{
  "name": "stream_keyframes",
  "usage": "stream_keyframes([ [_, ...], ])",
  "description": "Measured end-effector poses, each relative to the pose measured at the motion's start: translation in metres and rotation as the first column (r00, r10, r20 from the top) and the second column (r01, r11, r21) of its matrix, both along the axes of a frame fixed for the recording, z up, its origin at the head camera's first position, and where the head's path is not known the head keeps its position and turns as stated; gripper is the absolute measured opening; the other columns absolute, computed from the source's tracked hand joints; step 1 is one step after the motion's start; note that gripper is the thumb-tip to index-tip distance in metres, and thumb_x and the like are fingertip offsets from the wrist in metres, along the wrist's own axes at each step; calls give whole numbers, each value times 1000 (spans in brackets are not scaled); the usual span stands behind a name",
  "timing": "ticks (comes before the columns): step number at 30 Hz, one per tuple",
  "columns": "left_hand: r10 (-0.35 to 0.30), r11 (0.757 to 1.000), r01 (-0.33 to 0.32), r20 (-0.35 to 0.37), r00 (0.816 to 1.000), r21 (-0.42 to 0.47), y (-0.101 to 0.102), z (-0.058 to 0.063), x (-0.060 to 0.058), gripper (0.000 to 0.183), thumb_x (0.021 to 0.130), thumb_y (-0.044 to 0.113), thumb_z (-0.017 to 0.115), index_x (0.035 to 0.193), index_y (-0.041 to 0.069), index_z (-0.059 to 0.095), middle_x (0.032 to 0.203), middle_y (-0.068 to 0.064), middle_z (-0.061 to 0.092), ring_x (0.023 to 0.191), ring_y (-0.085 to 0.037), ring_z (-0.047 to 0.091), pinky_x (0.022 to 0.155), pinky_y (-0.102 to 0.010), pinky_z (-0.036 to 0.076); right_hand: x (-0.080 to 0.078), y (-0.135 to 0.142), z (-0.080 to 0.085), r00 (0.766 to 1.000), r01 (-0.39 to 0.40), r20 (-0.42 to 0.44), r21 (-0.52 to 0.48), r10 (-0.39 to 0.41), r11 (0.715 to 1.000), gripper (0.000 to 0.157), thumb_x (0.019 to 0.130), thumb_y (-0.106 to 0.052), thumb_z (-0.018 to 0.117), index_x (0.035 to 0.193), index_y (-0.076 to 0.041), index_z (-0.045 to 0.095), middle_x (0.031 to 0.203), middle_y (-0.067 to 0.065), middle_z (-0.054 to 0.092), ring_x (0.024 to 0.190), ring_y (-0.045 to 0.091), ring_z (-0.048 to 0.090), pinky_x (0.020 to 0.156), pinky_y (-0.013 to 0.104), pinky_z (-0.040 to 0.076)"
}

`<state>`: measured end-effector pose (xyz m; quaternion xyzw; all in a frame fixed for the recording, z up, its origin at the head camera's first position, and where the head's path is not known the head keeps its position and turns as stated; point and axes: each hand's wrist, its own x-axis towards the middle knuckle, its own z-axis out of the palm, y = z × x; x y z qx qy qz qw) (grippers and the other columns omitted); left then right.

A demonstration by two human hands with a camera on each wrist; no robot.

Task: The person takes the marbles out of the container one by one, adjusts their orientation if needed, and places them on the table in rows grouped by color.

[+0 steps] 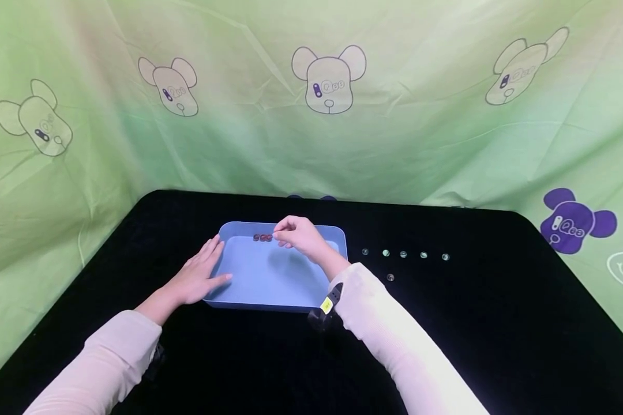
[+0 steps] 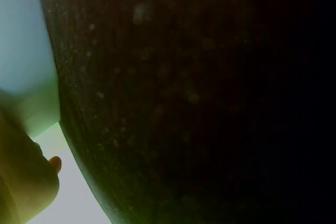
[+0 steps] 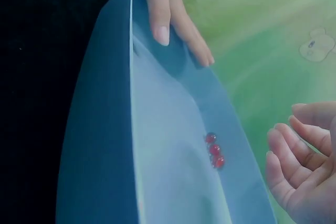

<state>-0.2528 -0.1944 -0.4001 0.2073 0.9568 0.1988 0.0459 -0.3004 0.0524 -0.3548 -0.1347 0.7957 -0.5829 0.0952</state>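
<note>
A blue rectangular tray (image 1: 275,306) sits on the black tabletop. Against its far inner wall lie several small red glass beads or marbles (image 1: 262,237), which show as a short touching row of red balls (image 3: 214,150) in the right wrist view. My left hand (image 1: 199,274) rests along the tray's left rim, fingers straight and thumb over the inside. Just right of the red balls, my right hand (image 1: 301,235) hovers over the tray with bent fingers, thumb and index tips close together. Whether anything is between those tips is too small to tell. In the right wrist view its palm (image 3: 310,182) holds nothing visible.
Right of the tray, several small clear glass balls (image 1: 403,254) form a row on the black tabletop (image 1: 498,300). A single ball (image 1: 390,277) lies in front of them. Green printed cloth (image 1: 249,150) hangs behind the table. The left wrist view is mostly dark.
</note>
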Motion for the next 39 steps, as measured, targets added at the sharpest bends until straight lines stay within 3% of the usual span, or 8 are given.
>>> stream_keyframes([
  [7,-4,1000,4,10,1000,-6,-1,0,-1,75,86,43,45,138,1,11,143,-12,-1,129,-30,0,96,-54,12,-9,-3,-5,998,38,41,24,-39,999,11,80,-6,59,88,2,58,81,10,61,66,16,57,68,36,46],
  [13,-2,1000,2,11,1000,-4,-1,1,-2,75,86,44,45,138,1,11,143,-12,-1,129,-30,0,96,-54,12,-19,-6,-7,997,56,52,45,-58,997,10,80,-6,59,87,1,58,80,9,61,65,16,56,62,29,46],
  [23,0,1000,0,23,1000,-3,-2,0,-2,75,86,44,44,138,1,10,143,-12,-2,129,-30,0,96,-53,11,-30,-11,-13,992,89,86,51,-93,995,9,78,-1,59,86,3,58,76,7,59,67,20,57,62,29,45],
  [31,6,1000,-5,19,1000,-9,-2,1,-3,76,86,44,44,138,0,10,143,-13,-2,129,-30,-1,96,-53,11,-36,-13,-18,993,93,62,77,-98,993,10,78,-1,58,86,5,58,74,6,57,61,15,54,57,23,44],
  [39,0,1000,0,10,1000,-7,0,2,-2,75,86,43,45,137,0,11,143,-13,-1,129,-30,1,96,-53,12,-39,-8,-22,995,91,26,154,-96,984,6,79,-3,57,82,2,59,74,7,57,66,22,57,55,21,42],
])
